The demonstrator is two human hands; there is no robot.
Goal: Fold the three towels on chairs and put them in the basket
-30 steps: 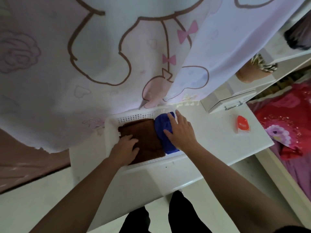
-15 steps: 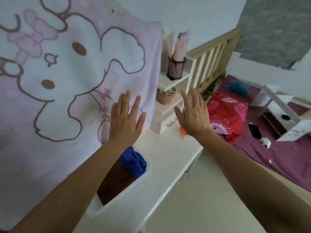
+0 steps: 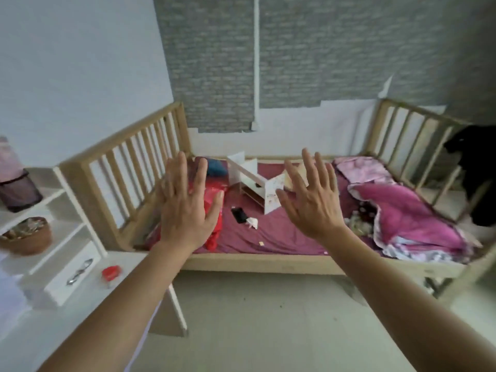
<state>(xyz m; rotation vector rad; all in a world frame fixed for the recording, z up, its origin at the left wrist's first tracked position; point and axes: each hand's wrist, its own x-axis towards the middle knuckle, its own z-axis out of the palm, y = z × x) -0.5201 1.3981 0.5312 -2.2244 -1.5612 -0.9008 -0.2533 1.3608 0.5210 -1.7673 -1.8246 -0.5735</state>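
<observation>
My left hand [image 3: 188, 208] and my right hand [image 3: 311, 202] are raised in front of me with fingers straight and spread, backs toward the camera. Neither hand holds anything. The basket and the towels are out of this view. No chair is visible.
A wooden-railed bed [image 3: 268, 261] with a magenta sheet lies ahead, carrying a pink blanket [image 3: 413, 218], a red cloth [image 3: 214, 210], a small white stand [image 3: 255, 183] and a black phone [image 3: 239, 214]. White shelves [image 3: 61, 202] and a desk [image 3: 40, 331] stand at left. Bare floor [image 3: 268, 318] lies below.
The view swung right, from the basket on the desk to the bed. Both hands lifted off the towels in the basket and stayed raised, spread and holding nothing.
</observation>
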